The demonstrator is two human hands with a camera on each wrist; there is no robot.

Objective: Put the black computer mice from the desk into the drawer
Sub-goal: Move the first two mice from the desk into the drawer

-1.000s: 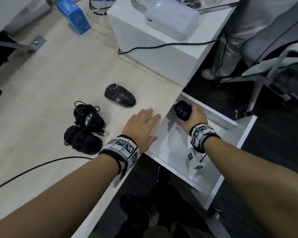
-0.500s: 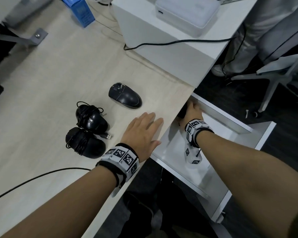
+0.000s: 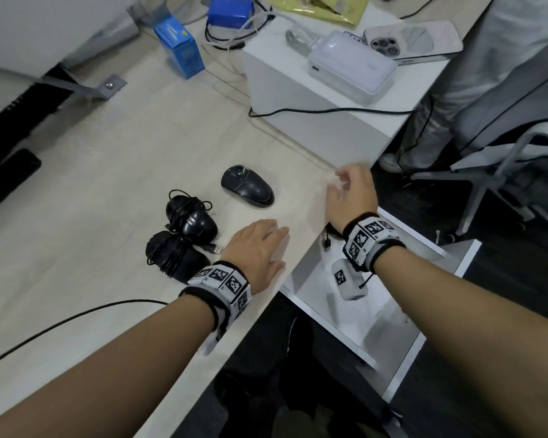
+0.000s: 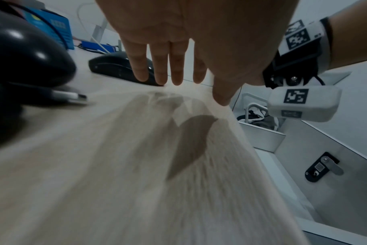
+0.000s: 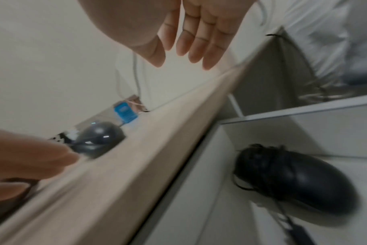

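Three black mice lie on the wooden desk [image 3: 92, 191]: a cordless one [image 3: 246, 185] [image 4: 115, 66] [image 5: 98, 137] and two with cords wound round them [image 3: 192, 218] [image 3: 173, 256]. A fourth black corded mouse [image 5: 293, 177] lies inside the open white drawer [image 3: 402, 317] [image 5: 199, 207]; from the head view only its USB plug [image 3: 326, 241] shows. My right hand [image 3: 350, 192] [image 5: 186, 49] hovers empty over the desk's right edge, fingers relaxed. My left hand [image 3: 261, 248] [image 4: 174, 63] is flat, palm down, just above the desk near its edge, beside the mice.
A white box [image 3: 314, 115] with a white device [image 3: 351, 67] and a phone [image 3: 412, 42] stands at the back right, a black cable [image 3: 329, 110] across it. A blue carton [image 3: 179, 49] stands further back. An office chair [image 3: 503, 159] is right of the drawer.
My right hand has let go of the corded mouse in the drawer and risen empty above the desk's edge. The left hand has stayed in place.
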